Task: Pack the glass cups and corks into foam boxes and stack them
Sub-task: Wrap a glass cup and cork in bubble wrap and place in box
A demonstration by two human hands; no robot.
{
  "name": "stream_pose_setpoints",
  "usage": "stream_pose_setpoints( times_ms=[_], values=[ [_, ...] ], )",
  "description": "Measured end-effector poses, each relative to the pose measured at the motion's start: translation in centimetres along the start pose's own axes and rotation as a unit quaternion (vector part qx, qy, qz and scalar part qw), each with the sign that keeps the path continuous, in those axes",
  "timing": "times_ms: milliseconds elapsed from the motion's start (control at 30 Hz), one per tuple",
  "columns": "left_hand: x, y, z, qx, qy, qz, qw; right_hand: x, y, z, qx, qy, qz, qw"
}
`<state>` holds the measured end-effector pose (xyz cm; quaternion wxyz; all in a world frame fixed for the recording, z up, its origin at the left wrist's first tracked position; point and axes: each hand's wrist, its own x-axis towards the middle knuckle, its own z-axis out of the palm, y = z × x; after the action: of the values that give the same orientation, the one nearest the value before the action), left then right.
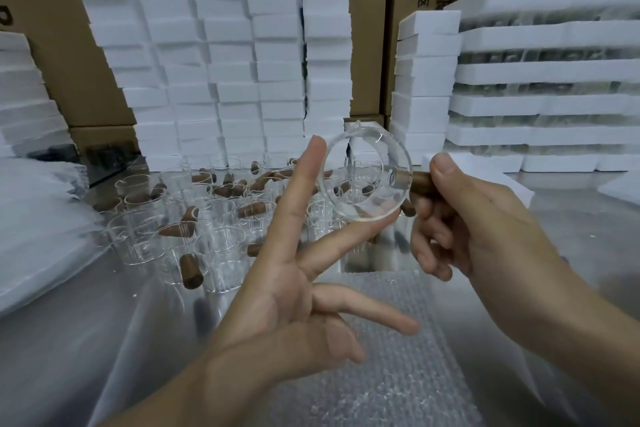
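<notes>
You are holding one glass cup [367, 173] up in the air in front of you, above the surface [571, 218], and its round mouth is facing you. Your right hand [478, 218] is pinching the brown cork [420, 180] that is sticking out from the cup's side, with the thumb lying on top and the other fingers curling under. Your left hand [291, 288] is wide open and gripping nothing. Its fingers [311, 177] are straight and spread, and two of them are touching the rim, one at the left edge and one underneath. I am guessing you are steadying the cup and checking it before it goes into a foam box. Right now the cork pinch is doing most of the carrying, so be squeezing it firmly and be letting the left fingers rest softly on the rim, not pushing. Glass is slippery, and it may be turning on the cork if you are tipping it fast. The bubble wrap [381, 350] is lying just below your hands, so be working low over it. More cups [221, 250] are standing close together behind your left hand, with loose corks [178, 229] lying among them, so be moving slowly near them. The foam boxes [225, 73] are piling up at the back.
</notes>
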<state>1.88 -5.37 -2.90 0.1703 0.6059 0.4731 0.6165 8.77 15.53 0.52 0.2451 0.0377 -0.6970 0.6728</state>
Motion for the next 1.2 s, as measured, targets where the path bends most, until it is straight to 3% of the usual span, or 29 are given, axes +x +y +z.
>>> stream_pose_setpoints(
  times_ms=[333,667,1100,1200],
  values=[
    [0.3,-0.2,0.2,-0.027,0.018,-0.011,0.999,0.0,-0.1,0.0,0.003,0.015,-0.022,1.000],
    [-0.1,-0.6,1.6,0.113,0.259,-0.106,0.954,-0.3,0.3,-0.6,-0.155,0.095,-0.160,0.970],
    [0.6,0.1,1.3,-0.018,0.406,-0.182,0.895,-1.9,1.1,1.5,-0.176,0.059,-0.149,0.971],
    [0.7,0.1,1.3,-0.091,0.418,-0.217,0.877,-2.0,1.2,1.6,-0.187,0.047,-0.144,0.971]
  ],
)
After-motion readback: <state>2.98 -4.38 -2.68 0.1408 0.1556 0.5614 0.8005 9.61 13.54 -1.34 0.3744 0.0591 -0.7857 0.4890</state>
